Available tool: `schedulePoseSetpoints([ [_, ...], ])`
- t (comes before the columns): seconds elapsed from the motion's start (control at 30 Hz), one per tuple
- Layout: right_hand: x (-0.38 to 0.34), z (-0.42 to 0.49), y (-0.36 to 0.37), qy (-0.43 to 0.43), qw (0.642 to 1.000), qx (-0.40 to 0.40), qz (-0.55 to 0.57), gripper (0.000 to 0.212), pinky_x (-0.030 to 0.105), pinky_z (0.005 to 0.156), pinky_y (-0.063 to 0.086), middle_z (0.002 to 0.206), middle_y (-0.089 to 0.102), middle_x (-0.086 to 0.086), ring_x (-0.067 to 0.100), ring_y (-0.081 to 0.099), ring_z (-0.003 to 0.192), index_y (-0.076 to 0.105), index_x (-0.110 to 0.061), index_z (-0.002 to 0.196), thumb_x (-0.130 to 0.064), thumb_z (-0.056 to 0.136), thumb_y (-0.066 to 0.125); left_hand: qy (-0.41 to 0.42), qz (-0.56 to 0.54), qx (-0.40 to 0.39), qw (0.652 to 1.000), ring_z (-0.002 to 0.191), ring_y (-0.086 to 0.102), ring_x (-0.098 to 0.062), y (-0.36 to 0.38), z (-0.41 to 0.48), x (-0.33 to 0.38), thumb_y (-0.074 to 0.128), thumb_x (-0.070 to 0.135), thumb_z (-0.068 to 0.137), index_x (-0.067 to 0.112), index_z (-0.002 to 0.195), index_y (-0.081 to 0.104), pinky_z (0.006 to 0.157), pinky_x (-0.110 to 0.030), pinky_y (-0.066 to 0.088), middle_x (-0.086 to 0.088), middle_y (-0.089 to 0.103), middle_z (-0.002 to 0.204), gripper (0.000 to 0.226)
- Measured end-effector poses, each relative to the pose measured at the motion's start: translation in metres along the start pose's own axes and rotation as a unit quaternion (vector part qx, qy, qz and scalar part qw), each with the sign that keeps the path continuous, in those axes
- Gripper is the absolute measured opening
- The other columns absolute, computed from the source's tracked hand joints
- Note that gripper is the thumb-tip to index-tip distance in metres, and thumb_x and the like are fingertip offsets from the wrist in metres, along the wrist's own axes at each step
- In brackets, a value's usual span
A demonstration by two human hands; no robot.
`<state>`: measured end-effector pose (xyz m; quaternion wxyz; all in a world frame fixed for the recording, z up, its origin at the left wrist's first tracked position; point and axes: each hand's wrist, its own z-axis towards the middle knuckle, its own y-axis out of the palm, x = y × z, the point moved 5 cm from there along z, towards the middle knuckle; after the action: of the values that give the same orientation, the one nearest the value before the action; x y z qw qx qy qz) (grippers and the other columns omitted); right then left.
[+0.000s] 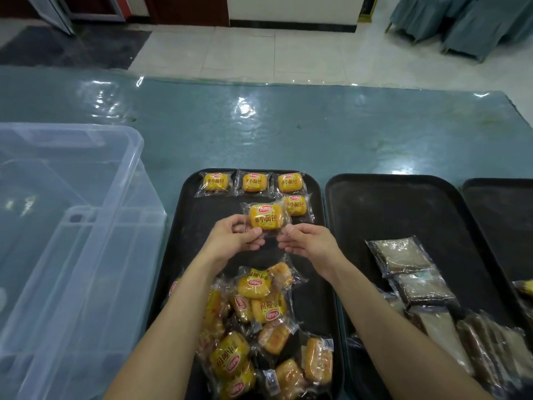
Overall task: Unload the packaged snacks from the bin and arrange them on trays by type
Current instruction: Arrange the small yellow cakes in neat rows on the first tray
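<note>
Both my hands hold one yellow bread packet (266, 217) above the left black tray (184, 241). My left hand (234, 239) pinches its near-left wrapper edge and my right hand (308, 241) pinches the near-right edge. Behind it, several yellow bread packets (253, 182) lie in rows at the tray's far end. A loose heap of the same packets (259, 321) fills the tray's near half, between my forearms. The clear plastic bin (66, 226) stands to the left and looks empty.
A middle black tray (389, 203) carries brown packaged snacks (409, 272) in its near right part. A third black tray (501, 203) shows at the right edge. All stand on a table under a shiny blue-green cover (288, 128). Covered chairs (467, 21) stand far right.
</note>
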<state>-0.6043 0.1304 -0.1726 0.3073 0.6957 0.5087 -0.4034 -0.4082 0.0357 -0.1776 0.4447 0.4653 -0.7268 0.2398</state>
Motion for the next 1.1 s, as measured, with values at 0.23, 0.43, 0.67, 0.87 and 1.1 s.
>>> schedulePoseSetpoints([
  [0.23, -0.001, 0.017, 0.016, 0.0, 0.997, -0.025, -0.07, 0.019, 0.032, 0.083, 0.067, 0.097, 0.084, 0.007, 0.023, 0.082, 0.091, 0.08, -0.007, 0.111, -0.023, 0.1, 0.078, -0.019, 0.05, -0.01, 0.999, 0.098, 0.082, -0.029, -0.016, 0.016, 0.0, 0.079, 0.004, 0.096, 0.003, 0.126, 0.069, 0.087, -0.036, 0.066, -0.015, 0.083, 0.102, 0.032],
  [0.43, -0.003, 0.048, 0.028, -0.001, 0.987, 0.078, -0.139, 0.009, 0.023, 0.067, 0.061, 0.081, 0.081, 0.005, 0.015, 0.078, 0.072, 0.078, -0.009, 0.096, -0.016, 0.101, 0.076, -0.088, 0.007, 0.013, 0.996, 0.101, 0.082, -0.025, -0.03, 0.031, -0.011, 0.086, 0.014, 0.091, 0.003, 0.124, 0.071, 0.094, -0.042, 0.065, -0.014, 0.083, 0.108, 0.037],
  [0.67, -0.003, 0.077, 0.04, 0.053, 0.992, 0.016, -0.115, 0.024, 0.028, 0.073, 0.067, 0.102, 0.08, 0.011, 0.018, 0.082, 0.081, 0.071, -0.002, 0.125, -0.006, 0.101, 0.074, -0.077, -0.116, 0.139, 0.981, 0.099, 0.083, -0.027, -0.043, 0.063, -0.025, 0.079, -0.001, 0.096, 0.0, 0.119, 0.072, 0.093, -0.043, 0.066, -0.019, 0.082, 0.109, 0.025],
  [0.87, -0.009, 0.065, -0.004, -0.144, 0.856, 0.198, -0.456, 0.034, 0.031, 0.108, 0.054, 0.13, 0.068, -0.007, 0.009, 0.063, 0.12, 0.071, -0.025, 0.134, -0.027, 0.101, 0.077, -0.101, -0.128, 0.181, 0.97, 0.096, 0.083, -0.024, -0.042, 0.085, -0.036, 0.079, -0.001, 0.095, 0.004, 0.118, 0.073, 0.092, -0.04, 0.067, -0.015, 0.082, 0.107, 0.024],
  [1.1, -0.006, 0.081, -0.018, -0.164, 0.847, 0.207, -0.462, 0.05, 0.039, 0.122, 0.043, 0.151, 0.059, -0.003, 0.016, 0.053, 0.142, 0.062, -0.024, 0.149, -0.032, 0.102, 0.076, -0.097, -0.071, 0.212, 0.97, 0.085, 0.084, -0.02, -0.036, 0.098, -0.042, 0.081, 0.002, 0.095, 0.006, 0.116, 0.072, 0.089, -0.039, 0.068, -0.012, 0.082, 0.103, 0.023],
])
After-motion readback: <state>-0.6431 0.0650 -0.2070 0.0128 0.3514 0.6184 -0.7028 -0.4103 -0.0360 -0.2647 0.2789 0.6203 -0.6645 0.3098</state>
